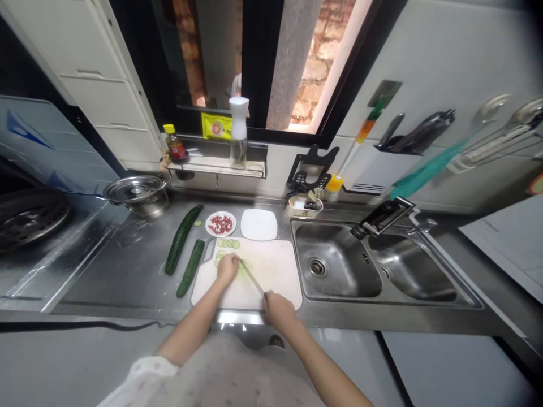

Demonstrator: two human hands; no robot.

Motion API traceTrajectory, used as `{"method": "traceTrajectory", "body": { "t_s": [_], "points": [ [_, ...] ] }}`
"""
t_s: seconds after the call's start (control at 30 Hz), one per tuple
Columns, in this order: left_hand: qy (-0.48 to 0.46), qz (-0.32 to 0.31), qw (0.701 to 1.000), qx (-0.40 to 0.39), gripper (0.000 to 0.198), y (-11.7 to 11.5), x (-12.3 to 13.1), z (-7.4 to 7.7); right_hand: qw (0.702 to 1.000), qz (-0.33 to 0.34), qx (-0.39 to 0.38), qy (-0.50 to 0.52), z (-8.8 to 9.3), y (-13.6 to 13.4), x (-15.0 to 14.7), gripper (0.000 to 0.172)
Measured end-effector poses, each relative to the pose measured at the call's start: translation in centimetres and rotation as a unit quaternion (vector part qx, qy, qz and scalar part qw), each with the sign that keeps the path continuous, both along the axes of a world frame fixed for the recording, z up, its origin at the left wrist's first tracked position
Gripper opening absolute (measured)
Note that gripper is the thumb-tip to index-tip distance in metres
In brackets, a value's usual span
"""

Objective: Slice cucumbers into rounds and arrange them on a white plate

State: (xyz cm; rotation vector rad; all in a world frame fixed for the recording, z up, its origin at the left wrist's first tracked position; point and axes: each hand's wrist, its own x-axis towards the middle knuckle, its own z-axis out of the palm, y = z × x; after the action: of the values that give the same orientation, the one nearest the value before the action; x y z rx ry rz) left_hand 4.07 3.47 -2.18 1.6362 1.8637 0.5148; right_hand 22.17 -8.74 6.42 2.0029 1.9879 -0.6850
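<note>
Clearly, the right hand (278, 308) grasps a knife (253, 278); what the left hand (228, 267) holds, I cannot tell. Cucumber slices (229, 244) lie at 11 o'clock on the cutting board (275, 268), 2 cucumbers (190, 268) at 9 beside it.

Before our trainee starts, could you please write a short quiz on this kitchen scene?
1. Which of the person's hands holds the knife?
2. True or false: both dark green cucumbers lie on the counter, to the left of the white cutting board.
3. Fill in the colour: the round white plate holds small ____ pieces.

Key:
1. The right hand.
2. True.
3. Red.
</note>
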Motion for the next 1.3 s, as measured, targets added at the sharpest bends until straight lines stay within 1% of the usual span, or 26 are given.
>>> {"method": "traceTrajectory", "body": {
  "t_s": [0.2,0.37,0.7,1.03,1.3],
  "points": [
    [-0.004,0.007,1.000,-0.008,0.023,0.19,0.04,-0.19,1.000,0.006,-0.001,0.002,0.04,-0.32,0.61,0.032],
    [-0.012,0.002,1.000,-0.003,0.023,0.10,-0.02,-0.40,1.000,-0.009,-0.012,-0.003,0.05,-0.57,0.61,0.034],
    [-0.015,0.001,1.000,0.006,0.025,-0.17,-0.06,-0.47,1.000,0.000,-0.013,-0.002,0.22,0.08,0.18,0.034],
    [-0.011,-0.002,1.000,0.004,0.023,-0.10,-0.13,-0.89,1.000,-0.002,-0.007,-0.002,-0.23,-0.86,0.90,0.034],
    [-0.006,-0.006,1.000,0.009,0.023,-0.25,-0.04,-0.78,1.000,-0.008,-0.018,-0.004,0.28,-0.50,0.56,0.034]
  ]
}}
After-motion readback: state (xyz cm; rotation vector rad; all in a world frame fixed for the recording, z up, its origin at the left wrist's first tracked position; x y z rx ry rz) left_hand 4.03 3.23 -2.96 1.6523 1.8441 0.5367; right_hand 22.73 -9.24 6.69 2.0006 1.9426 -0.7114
